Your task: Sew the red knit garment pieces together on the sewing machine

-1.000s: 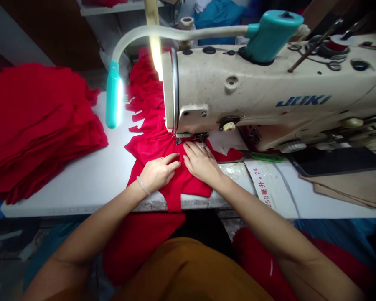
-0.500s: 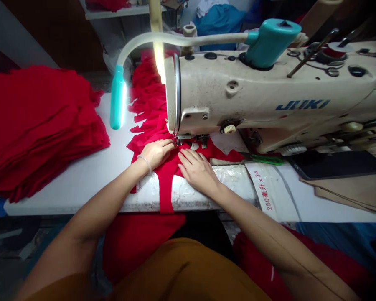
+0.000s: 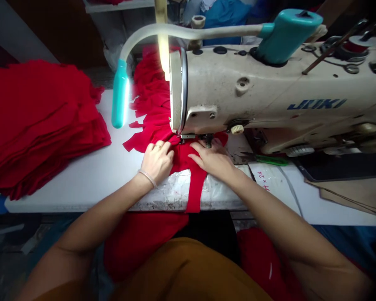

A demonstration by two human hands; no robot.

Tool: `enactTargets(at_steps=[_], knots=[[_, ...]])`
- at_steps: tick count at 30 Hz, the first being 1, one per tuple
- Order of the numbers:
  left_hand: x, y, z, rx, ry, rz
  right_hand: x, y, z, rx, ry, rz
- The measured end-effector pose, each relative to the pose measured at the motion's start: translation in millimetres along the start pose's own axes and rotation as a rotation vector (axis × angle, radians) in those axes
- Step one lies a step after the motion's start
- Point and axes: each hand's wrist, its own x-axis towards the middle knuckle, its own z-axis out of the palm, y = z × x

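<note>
A red knit fabric [image 3: 178, 161] lies bunched on the table and runs under the presser foot [image 3: 194, 137] of a cream JUKI industrial sewing machine [image 3: 269, 92]. One narrow strip of it hangs over the table's front edge. My left hand [image 3: 156, 161], with a thin bracelet at the wrist, has curled fingers on the fabric just left of the foot. My right hand [image 3: 211, 159] presses flat on the fabric just in front of the foot, its fingertips almost touching it. The needle is hidden by the machine head and the foot.
A tall stack of red fabric [image 3: 40, 125] lies on the white table [image 3: 81, 188] at left. A teal gooseneck lamp [image 3: 120, 94] shines beside the machine head. Green-handled scissors [image 3: 271, 160], a phone [image 3: 341, 166] and cardboard [image 3: 357, 196] lie at right. More red cloth [image 3: 141, 242] lies below the table edge.
My right hand has moved forward toward the presser foot. The hanging strip has shifted right, and more fabric has gathered near the foot.
</note>
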Motion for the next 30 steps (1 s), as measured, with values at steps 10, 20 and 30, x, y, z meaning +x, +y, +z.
enactTargets(at_steps=[10,20,30], knots=[[-6,-4,18.4,-0.097,0.099,0.035,-1,-7,20,0.163,-0.031,-0.038],[4,-5,24.3,-0.216,0.095,-0.003,3,0,22,0.069,0.018,-0.118],[6,-14,24.6,-0.336,0.061,0.005,-154,140,-45,-0.288,0.744,0.414]])
